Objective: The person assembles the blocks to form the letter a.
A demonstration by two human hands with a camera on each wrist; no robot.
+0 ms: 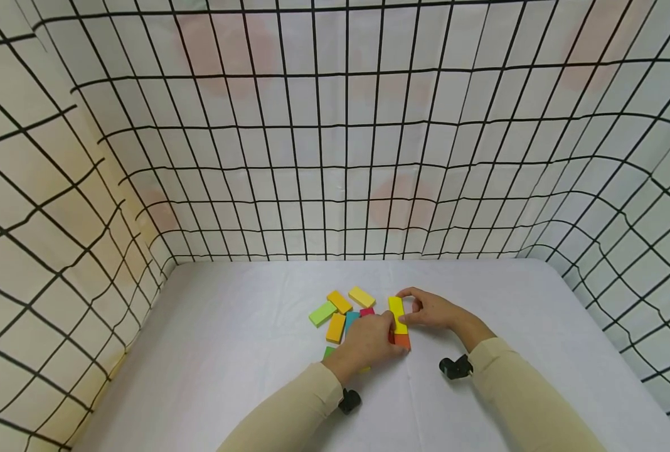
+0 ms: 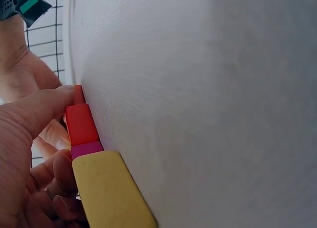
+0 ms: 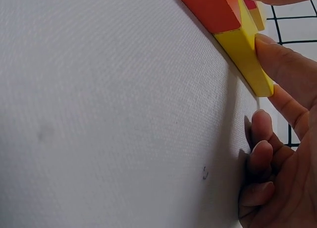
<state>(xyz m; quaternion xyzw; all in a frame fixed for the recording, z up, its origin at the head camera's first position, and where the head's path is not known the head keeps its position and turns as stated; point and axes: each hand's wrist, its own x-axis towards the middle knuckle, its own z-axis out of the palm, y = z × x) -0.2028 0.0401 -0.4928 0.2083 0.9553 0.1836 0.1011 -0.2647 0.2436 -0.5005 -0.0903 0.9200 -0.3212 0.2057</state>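
Observation:
In the head view my right hand (image 1: 433, 311) pinches a bright yellow block (image 1: 396, 314), thumb on its near part and index finger at its far end. An orange block (image 1: 403, 341) lies end to end with it on the near side. My left hand (image 1: 369, 339) grips the orange block, its thumb at the near end. In the right wrist view the yellow block (image 3: 244, 59) touches the orange block (image 3: 210, 10); the other fingers of the right hand (image 3: 290, 104) are curled. The left wrist view shows the left hand (image 2: 29, 139) beside a red block (image 2: 81, 124).
Left of the hands lie a light green block (image 1: 322, 314), orange-yellow blocks (image 1: 336, 328), a pale yellow block (image 1: 361, 297), a blue block (image 1: 352, 319) and a crimson block (image 1: 367, 311). A green block (image 1: 329, 352) is partly under the left wrist. Black netting (image 1: 346, 166) surrounds the white table (image 1: 228, 351).

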